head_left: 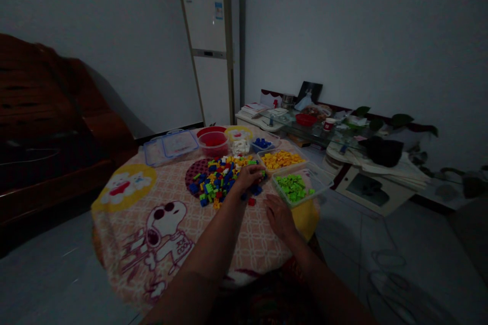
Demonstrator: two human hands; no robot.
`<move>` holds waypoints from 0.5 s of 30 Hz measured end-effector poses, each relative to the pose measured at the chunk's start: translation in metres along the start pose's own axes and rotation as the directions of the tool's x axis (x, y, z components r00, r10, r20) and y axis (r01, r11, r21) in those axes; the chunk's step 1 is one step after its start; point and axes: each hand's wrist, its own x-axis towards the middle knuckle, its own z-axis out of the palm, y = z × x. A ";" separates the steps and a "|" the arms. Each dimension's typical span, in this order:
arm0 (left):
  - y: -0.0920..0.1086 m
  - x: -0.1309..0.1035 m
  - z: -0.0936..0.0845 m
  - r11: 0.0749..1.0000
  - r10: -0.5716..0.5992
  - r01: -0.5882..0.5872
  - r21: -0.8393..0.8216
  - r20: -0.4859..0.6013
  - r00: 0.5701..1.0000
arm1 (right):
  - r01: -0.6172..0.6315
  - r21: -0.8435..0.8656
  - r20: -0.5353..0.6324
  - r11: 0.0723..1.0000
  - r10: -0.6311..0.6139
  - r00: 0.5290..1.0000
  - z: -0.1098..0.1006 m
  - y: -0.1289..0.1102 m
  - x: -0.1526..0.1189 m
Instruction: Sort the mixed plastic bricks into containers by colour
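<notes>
A heap of mixed toy bricks (221, 180) in blue, green, yellow, red and white lies on the cloth-covered table. My left hand (248, 176) reaches over the right side of this heap, its fingers drawn together. Small bricks show close by its fingertips, but what it pinches is not clear in the dim light. Beside the clear box of green bricks (294, 188), my right hand (281, 217) rests low on the cloth with its fingers loosely apart and nothing visible in them. A red brick (252, 202) lies between the two hands.
Behind the heap stand a box of yellow bricks (282, 159), a box of blue bricks (262, 143), white bricks (241, 147) and a round tub with red bricks (213, 143). Clear lids (171, 146) lie at the back left. A cluttered glass-topped stand (316, 127) is beyond.
</notes>
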 end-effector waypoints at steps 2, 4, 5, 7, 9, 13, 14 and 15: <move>0.000 -0.001 -0.001 1.000 -0.007 0.008 0.013 -0.024 1.000 | 0.005 0.005 0.005 1.000 -0.005 1.000 -0.002 -0.001 0.000; 0.001 -0.002 -0.002 0.998 -0.026 0.029 0.047 -0.054 0.998 | 0.007 0.016 0.009 1.000 -0.007 1.000 -0.003 -0.001 0.000; 0.001 -0.003 -0.002 0.997 -0.041 0.045 0.057 -0.071 0.997 | 0.007 0.020 0.010 1.000 -0.007 1.000 -0.003 -0.002 0.000; 0.002 -0.004 -0.002 0.996 -0.073 0.078 0.052 -0.091 0.993 | 0.006 0.023 0.012 1.000 -0.006 1.000 -0.003 -0.002 -0.001; 0.004 -0.005 -0.001 0.996 -0.087 0.090 0.026 -0.093 0.992 | 0.005 0.019 0.009 1.000 -0.005 1.000 -0.002 -0.001 -0.001; 0.007 -0.006 0.004 1.000 -0.021 0.021 0.008 -0.036 0.999 | 0.011 0.009 -0.011 1.000 -0.011 1.000 0.001 0.001 -0.002; 0.007 -0.005 0.007 1.000 0.008 -0.008 0.012 -0.019 1.000 | 0.016 0.004 -0.013 1.000 -0.016 1.000 0.002 0.002 -0.001; 0.007 -0.005 0.009 0.999 0.031 -0.031 0.015 0.000 1.000 | 0.023 -0.004 -0.015 1.000 -0.023 1.000 0.003 0.002 -0.001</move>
